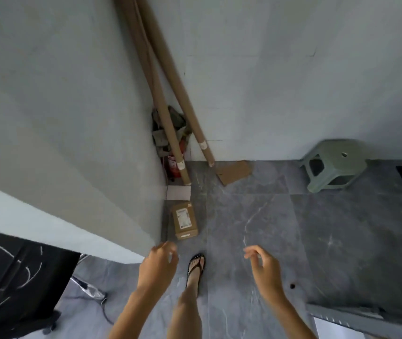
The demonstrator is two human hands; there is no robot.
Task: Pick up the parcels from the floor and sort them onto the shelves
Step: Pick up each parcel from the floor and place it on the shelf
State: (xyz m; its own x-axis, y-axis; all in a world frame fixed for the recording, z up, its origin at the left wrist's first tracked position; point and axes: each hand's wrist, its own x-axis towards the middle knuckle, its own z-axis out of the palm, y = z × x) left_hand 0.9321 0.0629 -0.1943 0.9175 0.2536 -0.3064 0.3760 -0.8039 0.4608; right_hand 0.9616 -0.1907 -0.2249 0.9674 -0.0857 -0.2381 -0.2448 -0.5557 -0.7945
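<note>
A small brown cardboard parcel [184, 220] with a white label lies on the grey tiled floor beside a white wall corner. Behind it lies a flat white parcel or sheet [178, 192]. My left hand [158, 265] hangs below and left of the brown parcel, fingers loosely curled, holding nothing. My right hand [263, 266] is out to the right over bare floor, fingers relaxed and empty. My sandalled foot [196, 267] stands between the hands, just short of the parcel.
Two long cardboard tubes [170, 113] lean in the wall corner over a red fire extinguisher [174, 165]. A cardboard scrap [234, 172] lies by the wall. A pale green stool [333, 163] stands at right. A grey shelf edge [366, 316] shows at bottom right, black fabric [11, 277] at left.
</note>
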